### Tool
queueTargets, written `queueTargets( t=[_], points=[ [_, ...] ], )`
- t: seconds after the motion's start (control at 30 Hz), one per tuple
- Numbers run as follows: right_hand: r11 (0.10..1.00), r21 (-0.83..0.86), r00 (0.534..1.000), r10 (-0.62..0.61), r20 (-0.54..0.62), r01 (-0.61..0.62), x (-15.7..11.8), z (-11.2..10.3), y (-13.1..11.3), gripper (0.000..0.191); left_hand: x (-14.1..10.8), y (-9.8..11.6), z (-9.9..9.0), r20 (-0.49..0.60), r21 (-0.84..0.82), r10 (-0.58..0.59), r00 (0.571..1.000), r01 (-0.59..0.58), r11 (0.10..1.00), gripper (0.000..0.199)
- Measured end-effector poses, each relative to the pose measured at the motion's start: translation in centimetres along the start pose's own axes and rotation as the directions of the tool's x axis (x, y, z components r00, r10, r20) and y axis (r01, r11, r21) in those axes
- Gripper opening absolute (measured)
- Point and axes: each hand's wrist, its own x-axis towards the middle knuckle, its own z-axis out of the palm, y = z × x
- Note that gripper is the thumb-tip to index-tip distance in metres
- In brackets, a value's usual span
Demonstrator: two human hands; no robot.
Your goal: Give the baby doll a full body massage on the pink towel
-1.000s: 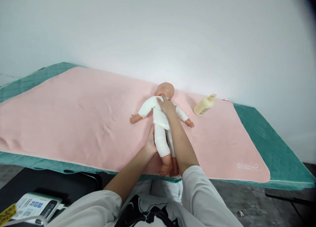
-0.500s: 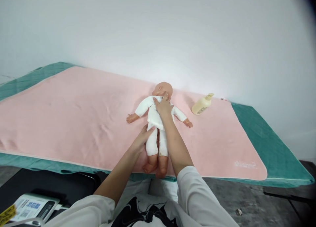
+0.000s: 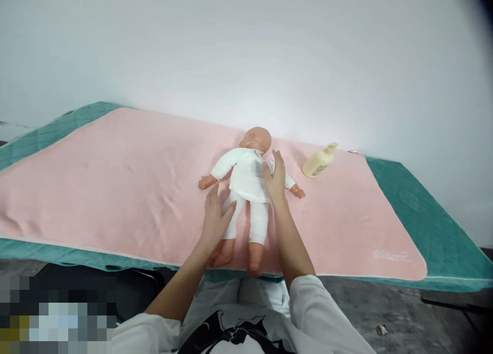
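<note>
A baby doll (image 3: 250, 177) in a white top and white trousers lies stretched out on a pink mat (image 3: 154, 174), its head toward the wall and its feet at the near edge. Its arms are spread to both sides. My left hand (image 3: 216, 218) is open beside the doll's leg on the left, thumb over the trouser leg; whether it touches the cloth I cannot tell. Over the side of the doll's chest, near the arm on the right, my right hand (image 3: 276, 177) is open with fingers pointing up and away. Neither hand grips anything.
A cream pump bottle (image 3: 319, 161) stands on the mat to the right of the doll. Beneath the mat, a green quilted cover (image 3: 416, 210) shows at both ends. A white wall (image 3: 246, 56) rises behind. Part of the lower left is pixelated.
My right hand has lifted off the doll's upper chest and moved right. My left hand has loosened from the leg and spread. The doll's legs now lie farther apart.
</note>
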Motion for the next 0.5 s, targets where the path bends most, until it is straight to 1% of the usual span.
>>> queueTargets(
  t=[0.03,0.07,0.1,0.13,0.17,0.2,0.23,0.27,0.33,0.5],
  points=[
    [1.0,-0.013,0.999,-0.003,0.039,0.004,-1.5,-0.6,0.4,0.068,0.3,0.5,-0.2,-0.051,0.043,0.004,0.999,-0.002,0.999,0.066],
    [1.0,-0.017,0.997,0.001,0.077,0.0,-3.0,-1.1,0.8,0.067,0.6,1.0,-0.4,-0.053,0.069,0.052,0.997,-0.049,0.996,0.061],
    [1.0,-0.003,0.995,-0.002,0.099,0.003,-4.6,-1.4,1.2,0.064,1.0,1.5,-0.5,-0.028,0.082,0.118,0.993,-0.116,0.99,0.053],
    [0.999,0.045,0.995,-0.033,0.097,0.029,-6.1,-1.5,1.5,0.057,1.4,1.9,-0.6,0.034,0.09,0.203,0.979,-0.205,0.975,0.045],
    [0.989,0.124,0.993,-0.091,0.068,0.082,-7.5,-1.5,1.9,0.05,1.7,2.2,-0.5,0.106,0.088,0.282,0.954,-0.291,0.953,0.038],
    [0.965,0.215,0.987,-0.158,0.028,0.148,-8.7,-1.3,2.3,0.044,2.0,2.4,-0.4,0.171,0.081,0.337,0.926,-0.355,0.931,0.033],
    [0.944,0.268,0.979,-0.204,0.005,0.195,-9.8,-1.0,2.6,0.041,2.2,2.5,-0.2,0.223,0.075,0.368,0.903,-0.392,0.917,0.031],
    [0.925,0.301,0.971,-0.237,-0.013,0.23,-10.5,-0.8,3.0,0.038,2.4,2.5,0.0,0.257,0.07,0.379,0.889,-0.409,0.91,0.029],
    [0.91,0.317,0.96,-0.278,-0.012,0.267,-11.3,-0.2,3.6,0.037,2.6,2.4,0.3,0.281,0.052,0.381,0.881,-0.411,0.91,0.029],
    [0.91,0.31,0.956,-0.294,0.016,0.275,-11.3,0.4,4.4,0.04,2.8,1.8,0.8,0.311,0.029,0.366,0.877,-0.393,0.919,0.03]
  ],
)
